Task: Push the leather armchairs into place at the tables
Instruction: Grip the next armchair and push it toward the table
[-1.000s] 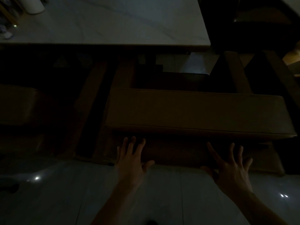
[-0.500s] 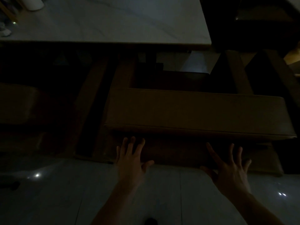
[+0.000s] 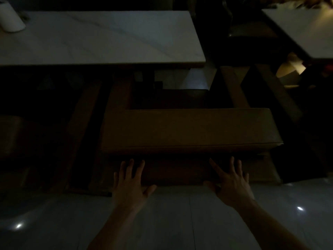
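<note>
A brown leather armchair (image 3: pixel 187 129) stands in dim light with its backrest toward me and its armrests reaching under a white marble table (image 3: pixel 100 38). My left hand (image 3: pixel 130 183) lies flat with fingers spread against the lower back panel of the chair. My right hand (image 3: pixel 232 181) presses the same panel further right, fingers also spread. Neither hand grips anything. The seat is mostly hidden in shadow under the table edge.
A second brown armchair (image 3: pixel 10 138) stands at the left. A white cylindrical object (image 3: pixel 10 18) sits on the table's far left. Another white table (image 3: pixel 306 27) and a dark chair (image 3: pixel 252 42) are at the upper right. Glossy grey floor tiles (image 3: pixel 180 222) lie beneath me.
The view has tilted up and back, showing more of the marble table and the second table at the right. Both hands stay spread on the chair's back, now closer together in the view.
</note>
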